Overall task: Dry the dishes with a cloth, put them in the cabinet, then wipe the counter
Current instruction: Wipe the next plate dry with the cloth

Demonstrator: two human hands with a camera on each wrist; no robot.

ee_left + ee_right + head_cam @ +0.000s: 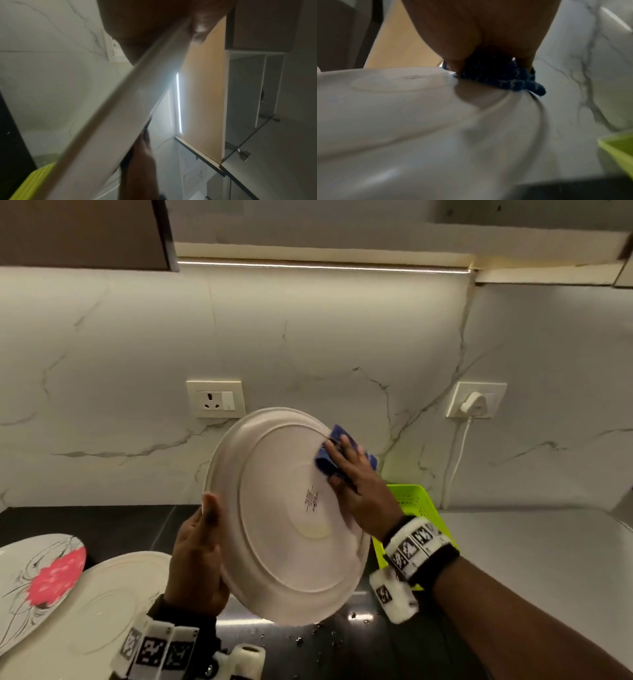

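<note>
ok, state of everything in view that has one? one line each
white plate: lifted, tilted, underside towards the head camera
left hand: grips the plate's rim
blue cloth: pressed against the plate's underside near the rim
right hand: fingers spread, presses the cloth
floral plate: lying on the counter
plain plate: on the counter, overlapping the floral plate
green basket: on the counter
left socket: nothing plugged in
right socket: plug in

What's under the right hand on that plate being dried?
A bunched blue cloth lies between the right hand and the underside of the white plate, near its rim. The plate's patch beneath the cloth is covered.
</note>
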